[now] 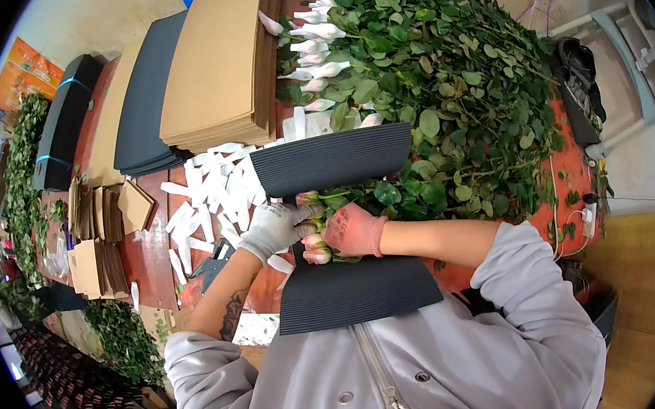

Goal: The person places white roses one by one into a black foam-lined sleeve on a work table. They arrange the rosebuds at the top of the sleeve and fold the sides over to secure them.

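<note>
Pink-and-green rose buds [316, 254] lie in a small bunch on a black corrugated sheet [358, 292], whose ends curve up in front of me and at my chest. My left hand [273, 229], in a grey-white glove, reaches in from the left with its fingers closed against the buds' tips. In a pinkish glove, my right hand [350, 231] is curled around the roses just behind their heads. Its palm side and the stems under it are hidden. Green leaves [386, 193] stick out to the right of the bunch.
White foam bud sleeves [219, 187] are scattered on the red table [152, 269]. Behind them stand cardboard sheets [211, 58] and black corrugated sheets [145, 96]. Leafy roses [457, 74] with sleeved buds pile up at right. Small cardboard pieces [97, 266] stand at left.
</note>
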Tool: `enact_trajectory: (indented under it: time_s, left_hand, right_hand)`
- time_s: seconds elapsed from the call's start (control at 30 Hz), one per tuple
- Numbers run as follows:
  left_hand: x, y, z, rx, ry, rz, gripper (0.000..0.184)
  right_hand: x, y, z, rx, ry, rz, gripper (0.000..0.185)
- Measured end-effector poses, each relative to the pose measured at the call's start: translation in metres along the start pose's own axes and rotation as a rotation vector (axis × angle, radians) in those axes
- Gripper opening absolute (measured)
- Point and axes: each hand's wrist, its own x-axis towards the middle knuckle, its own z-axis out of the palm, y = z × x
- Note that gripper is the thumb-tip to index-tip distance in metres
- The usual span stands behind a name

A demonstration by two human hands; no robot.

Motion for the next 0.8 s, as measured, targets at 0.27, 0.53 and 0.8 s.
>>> enact_trajectory:
  time_s: [0.27,0.53,0.8]
  left_hand:
    - [-0.008,0.002,-0.006,-0.052,0.034,0.064,0.057]
    - [-0.008,0.015,-0.008,0.053,-0.163,-0.103,0.070]
    - [-0.011,0.005,0.005,-0.015,-0.065,-0.070,0.072]
  right_hand:
    - [-0.021,-0.008,-0.027,0.119,0.232,-0.040,0.026]
    - [0.009,-0.011,-0.027,0.486,-0.111,0.205,0.056]
    - [0.015,-0.022,-0.026,0.282,-0.191,0.230,0.058]
